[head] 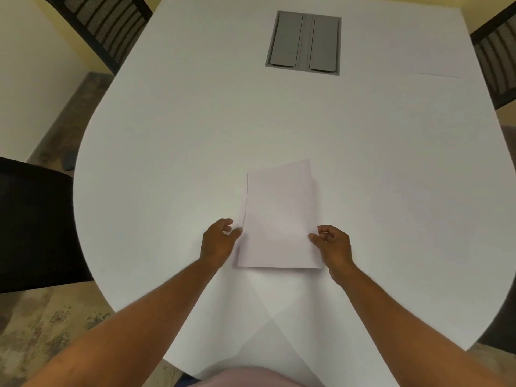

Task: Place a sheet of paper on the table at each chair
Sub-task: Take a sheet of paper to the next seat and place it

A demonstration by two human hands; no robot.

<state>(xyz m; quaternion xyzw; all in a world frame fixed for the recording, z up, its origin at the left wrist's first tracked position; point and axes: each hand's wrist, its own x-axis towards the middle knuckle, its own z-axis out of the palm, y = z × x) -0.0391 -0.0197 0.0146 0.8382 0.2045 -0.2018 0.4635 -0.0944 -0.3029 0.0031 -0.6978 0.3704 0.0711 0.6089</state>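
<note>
A small stack of white paper sheets (279,216) lies on the white table (167,135) in front of me. My left hand (219,238) pinches the stack's left edge with thumb and fingers, and that edge curls up slightly. My right hand (333,244) pinches the right edge near the lower corner. Another single sheet (427,55) lies flat at the far right of the table, by the right chair; it is faint against the white top.
A grey cable hatch (304,43) is set into the table's middle. Black chairs stand at the far left (109,26), the near left (36,219) and the far right (497,57). The floor is mottled brown.
</note>
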